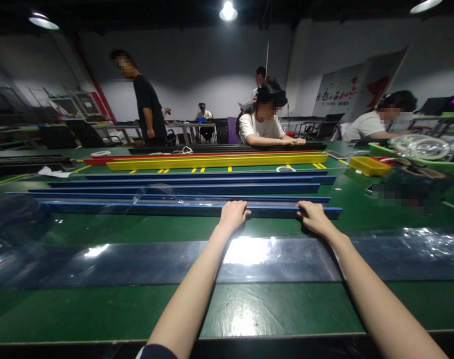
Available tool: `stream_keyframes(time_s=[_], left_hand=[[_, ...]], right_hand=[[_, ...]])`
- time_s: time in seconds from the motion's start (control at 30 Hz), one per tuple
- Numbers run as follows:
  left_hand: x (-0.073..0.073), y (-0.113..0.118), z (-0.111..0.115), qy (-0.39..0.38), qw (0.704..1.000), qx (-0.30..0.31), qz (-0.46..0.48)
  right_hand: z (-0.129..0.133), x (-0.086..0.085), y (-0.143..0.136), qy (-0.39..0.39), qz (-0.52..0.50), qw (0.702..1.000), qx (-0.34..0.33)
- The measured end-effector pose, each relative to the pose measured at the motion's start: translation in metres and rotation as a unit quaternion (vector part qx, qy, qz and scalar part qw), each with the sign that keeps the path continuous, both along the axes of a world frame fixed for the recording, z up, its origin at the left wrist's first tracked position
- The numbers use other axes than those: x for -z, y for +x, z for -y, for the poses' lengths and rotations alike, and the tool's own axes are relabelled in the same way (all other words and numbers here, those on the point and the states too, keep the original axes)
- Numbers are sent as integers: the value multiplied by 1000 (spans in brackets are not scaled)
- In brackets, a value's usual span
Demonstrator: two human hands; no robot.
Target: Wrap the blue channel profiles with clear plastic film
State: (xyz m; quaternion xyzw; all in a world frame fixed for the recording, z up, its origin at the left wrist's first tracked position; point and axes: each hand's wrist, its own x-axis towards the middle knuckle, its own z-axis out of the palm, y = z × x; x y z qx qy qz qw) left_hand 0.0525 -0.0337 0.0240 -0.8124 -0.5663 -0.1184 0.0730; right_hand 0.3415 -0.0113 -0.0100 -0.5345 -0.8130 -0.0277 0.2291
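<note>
My left hand (233, 215) and my right hand (313, 217) are both curled over the nearest long blue channel strip (273, 213), my right one close to the strip's right end. Fingertips are partly hidden behind the strip's edge. Thin clear film lies along this strip to the left of my left hand. Beneath my forearms a wide clear plastic sheet strip (144, 264) stretches across the table. At the far left it bulges up in a loose, shiny curl (13, 219).
More blue strips (189, 188), a yellow strip (219, 160) and a red strip lie beyond on the green table (110, 314). A yellow tray (369, 166) and a green basket (383, 149) with clear rolls stand at right. A person (264, 122) leans on the far side.
</note>
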Motion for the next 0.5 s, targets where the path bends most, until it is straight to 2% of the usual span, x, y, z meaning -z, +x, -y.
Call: stream_keyframes(time_s=[0.33, 0.5], left_hand=[[-2, 2, 0, -10, 1000, -20, 1], [-1, 2, 1, -5, 1000, -18, 1]], right_hand=[[-1, 2, 1, 8, 8, 1000, 6], [4, -4, -4, 0, -10, 1000, -5]])
